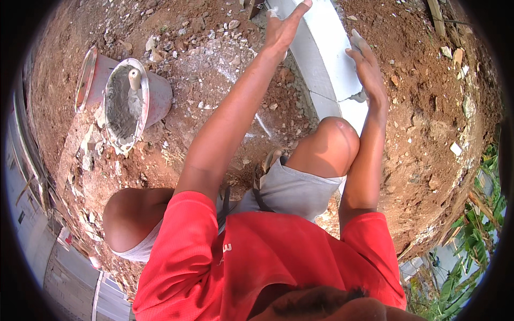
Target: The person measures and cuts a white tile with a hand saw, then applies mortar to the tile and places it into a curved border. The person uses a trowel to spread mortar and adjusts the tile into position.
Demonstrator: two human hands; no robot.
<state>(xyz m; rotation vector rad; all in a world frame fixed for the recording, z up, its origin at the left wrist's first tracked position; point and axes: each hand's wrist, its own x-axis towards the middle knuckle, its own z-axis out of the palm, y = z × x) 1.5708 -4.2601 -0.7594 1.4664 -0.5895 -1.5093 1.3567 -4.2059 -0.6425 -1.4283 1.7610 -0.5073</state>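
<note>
A row of white blocks (316, 53) lies on grey mortar along the ground, with a joint near my knee. My left hand (284, 29) is at the left edge of the upper block, thumb and fingers spread and coated in pale dust. My right hand (367, 69) is stretched along that block's right side, fingertips dusty grey, just above a smear of mortar at the joint. To the left, a bucket (160, 96) holds wet grey mortar, with a tool handle (134, 79) sticking out of it.
A second bucket (91, 85) stands behind the first. Rubbly reddish soil (428, 117) surrounds the blocks. A wooden stake (436, 16) is at the upper right, green plants (482, 224) at the lower right and grey boards (37, 182) at the far left. My bent knees are beneath my arms.
</note>
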